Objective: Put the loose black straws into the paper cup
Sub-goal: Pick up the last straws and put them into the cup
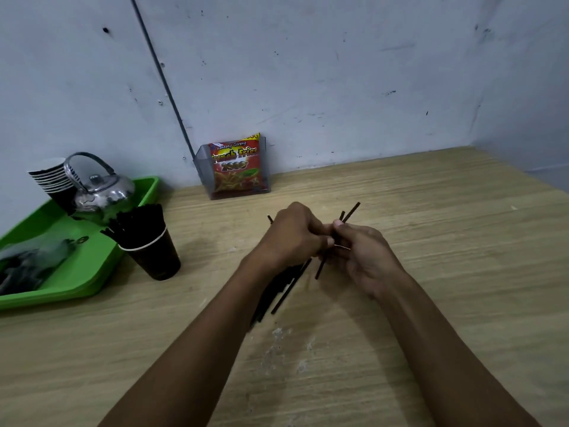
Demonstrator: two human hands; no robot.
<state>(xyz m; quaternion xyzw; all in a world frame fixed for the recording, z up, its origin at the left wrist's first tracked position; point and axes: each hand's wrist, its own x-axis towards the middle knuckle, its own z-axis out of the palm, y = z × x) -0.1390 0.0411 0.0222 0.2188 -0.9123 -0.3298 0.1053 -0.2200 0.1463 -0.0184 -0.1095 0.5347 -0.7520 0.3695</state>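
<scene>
My left hand [292, 235] is closed around a bundle of loose black straws [277, 291] whose lower ends fan out below my wrist. My right hand [363, 254] pinches a couple more black straws [351, 212] that stick up and to the right above my fingers. Both hands meet at the middle of the wooden table. The dark paper cup [154, 257] stands to the left, apart from my hands, and is packed with several black straws [138, 223] leaning left.
A green tray [77, 282] at the left holds a metal kettle [101, 192], a stack of paper cups [52, 180] and a plastic bag [27, 263]. A snack packet in a clear holder [237, 167] stands against the wall. The wooden table [431, 211] extends right.
</scene>
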